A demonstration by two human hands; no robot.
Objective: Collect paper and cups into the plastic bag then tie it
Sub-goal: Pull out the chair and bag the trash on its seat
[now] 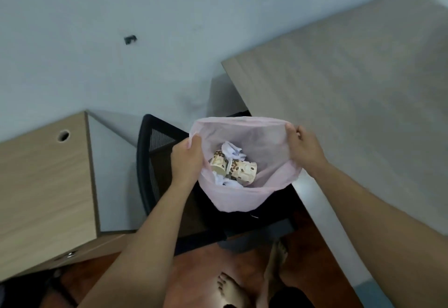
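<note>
— So, where is the plastic bag at this point?

— Centre of the frame, held up in the air with its mouth stretched wide. Patterned cups lie on their sides at the bottom, with crumpled paper above and below them.

— And the grip?

— The left hand has the rim bunched in curled fingers at the left edge of the mouth. The right hand pinches the rim at the right edge. Each grasps the bag and nothing else.

— What's around it?

— A black mesh chair sits just underneath and to the left. A wooden desk fills the upper right, a cabinet is at lower left, and bare feet show at the bottom.

— Judging by what's inside, collecting looks about done. What could spoil the tying?

— I'd say the thin film is the worry: pull the sides apart too hard and it may tear at the pinch. Gathering the mouth unevenly could leave too little slack for a knot. It could also tip the bag so a cup rolls out onto the chair.
</note>
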